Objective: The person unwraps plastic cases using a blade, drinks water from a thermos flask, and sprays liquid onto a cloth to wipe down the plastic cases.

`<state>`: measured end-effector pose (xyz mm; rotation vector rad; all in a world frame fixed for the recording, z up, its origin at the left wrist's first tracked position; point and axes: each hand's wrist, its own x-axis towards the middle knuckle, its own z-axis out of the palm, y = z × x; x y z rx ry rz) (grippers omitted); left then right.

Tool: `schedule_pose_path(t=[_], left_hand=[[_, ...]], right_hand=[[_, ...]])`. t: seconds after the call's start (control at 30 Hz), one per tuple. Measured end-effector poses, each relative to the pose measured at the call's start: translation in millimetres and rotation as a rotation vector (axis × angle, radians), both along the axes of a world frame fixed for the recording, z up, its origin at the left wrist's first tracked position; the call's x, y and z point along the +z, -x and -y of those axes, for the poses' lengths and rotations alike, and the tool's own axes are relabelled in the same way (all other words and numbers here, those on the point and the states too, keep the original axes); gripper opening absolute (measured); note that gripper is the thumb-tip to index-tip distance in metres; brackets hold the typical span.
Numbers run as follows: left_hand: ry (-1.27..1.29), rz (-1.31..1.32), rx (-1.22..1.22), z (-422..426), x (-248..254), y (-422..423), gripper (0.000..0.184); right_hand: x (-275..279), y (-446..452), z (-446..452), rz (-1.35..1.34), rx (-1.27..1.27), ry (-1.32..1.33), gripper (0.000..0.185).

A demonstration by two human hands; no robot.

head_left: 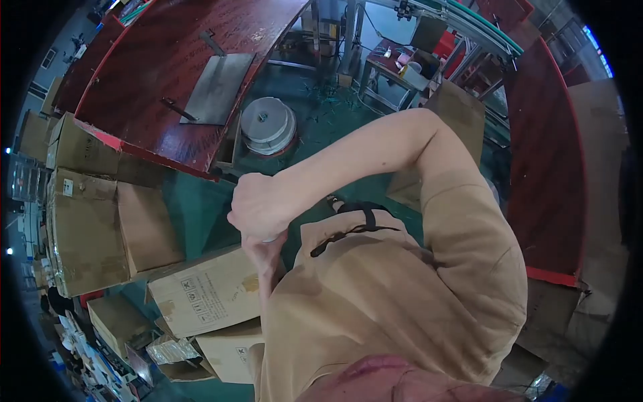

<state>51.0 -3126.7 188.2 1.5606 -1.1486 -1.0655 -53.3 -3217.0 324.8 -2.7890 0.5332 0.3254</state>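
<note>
My right hand (258,204) is closed in a fist in front of the left side of my torso, with its arm bent across my body. Just beneath it is my left hand (264,252), partly covered by the right one, its visible fingers curled in. The two hands meet. A small pale edge shows between them, but I cannot make out what it belongs to. Nearest to the hands is a large printed cardboard box (214,291), below and to the left of them.
A dark red table (147,74) carries a grey metal plate (218,87). Beside it stands a round grey drum (268,124) on the green floor. An open carton (90,234) lies at left. A red panel (546,161) stands at right, and a small cluttered table (395,77) behind.
</note>
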Motion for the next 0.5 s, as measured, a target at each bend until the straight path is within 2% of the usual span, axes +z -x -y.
schedule_pose_path(t=[0.03, 0.07, 0.1, 0.13, 0.2, 0.23, 0.27, 0.3, 0.33, 0.37, 0.4, 0.47, 0.5], left_hand=[[-0.141, -0.025, 0.042, 3.1, 10.2, 3.3, 0.062], [-0.214, -0.04, 0.066, 2.8, 5.0, 1.9, 0.063], [-0.287, -0.054, 0.09, 2.7, -0.2, 0.5, 0.064], [-0.163, 0.204, -0.039, 2.6, -18.1, -5.0, 0.056], [-0.046, 0.463, -0.171, -6.6, -27.9, -10.8, 0.05], [0.014, 0.196, -0.079, -10.3, -21.9, -10.9, 0.054], [0.042, 0.061, -0.03, -10.8, -15.9, -8.3, 0.056], [0.074, -0.073, 0.019, -9.9, -2.5, -2.6, 0.058], [0.239, -0.31, 0.062, -2.0, 18.2, 12.0, 0.058], [0.317, -0.427, 0.09, -0.3, 18.6, 12.7, 0.057], [0.398, -0.543, 0.111, 1.4, 19.0, 13.4, 0.057], [-0.059, 0.309, 0.081, 1.5, 1.3, -2.7, 0.051], [-0.023, 0.37, 0.061, 4.2, -1.9, -1.6, 0.058]], right_hand=[[-0.8, -3.7, 1.6, -0.143, 0.09, -0.078, 0.04], [-6.0, -4.7, 1.0, -0.144, 0.096, -0.084, 0.04], [-14.2, -4.9, -0.4, -0.038, 0.247, 0.046, 0.035], [-16.4, -3.8, -1.6, 0.068, 0.395, 0.181, 0.03], [-20.5, -2.7, -6.2, 0.174, 0.377, 0.219, 0.027], [-20.6, -2.0, -8.3, 0.277, 0.359, 0.267, 0.024], [-21.9, -3.5, -14.6, 0.278, 0.36, 0.266, 0.024], [-25.5, -6.3, -23.4, 0.31, 0.15, 0.394, 0.023], [-27.2, -6.4, -24.5, 0.327, 0.048, 0.457, 0.022], [-28.2, -6.4, -25.6, 0.34, -0.057, 0.513, 0.021], [-26.3, -5.1, -21.7, 0.276, 0.007, 0.444, 0.021], [-19.2, -2.4, -6.4, 0.149, 0.141, 0.306, 0.02], [-15.3, -4.9, -0.8, 0.094, 0.229, 0.224, 0.02]])
